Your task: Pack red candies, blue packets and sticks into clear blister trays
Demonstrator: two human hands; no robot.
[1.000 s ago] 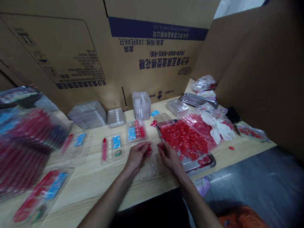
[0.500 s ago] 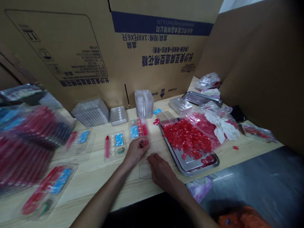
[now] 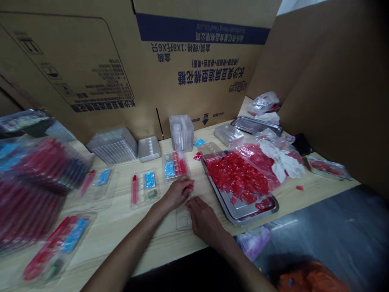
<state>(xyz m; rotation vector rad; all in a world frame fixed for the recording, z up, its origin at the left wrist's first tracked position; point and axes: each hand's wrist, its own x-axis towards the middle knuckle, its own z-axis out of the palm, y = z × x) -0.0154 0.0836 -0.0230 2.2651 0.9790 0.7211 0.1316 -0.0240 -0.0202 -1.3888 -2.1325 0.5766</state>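
Note:
My left hand (image 3: 178, 192) is closed, with a small red piece (image 3: 190, 187) pinched at its fingertips. Just below and to the right, my right hand (image 3: 203, 217) has its fingers pressed together at the edge of a clear plastic tray (image 3: 182, 222); what it grips, if anything, is hidden. Beyond the left hand lies a filled clear tray (image 3: 175, 165) with a blue packet and red sticks. Another tray (image 3: 145, 188) left of the hands holds a red tube, a blue packet and a green piece. A metal tray (image 3: 240, 211) to the right carries a heap of small red wrapped pieces (image 3: 240, 172).
Stacks of clear trays (image 3: 114, 144) stand along the cardboard wall (image 3: 158, 89). At left are tall piles of filled packs (image 3: 30, 198) and a filled tray (image 3: 56, 249). A plastic bag (image 3: 285, 162) lies on the heap's right side. The table's front edge runs beneath my forearms.
The view has shifted slightly. My left hand has turned a little and the red piece shows at its fingertips; my right hand stays at the clear tray.

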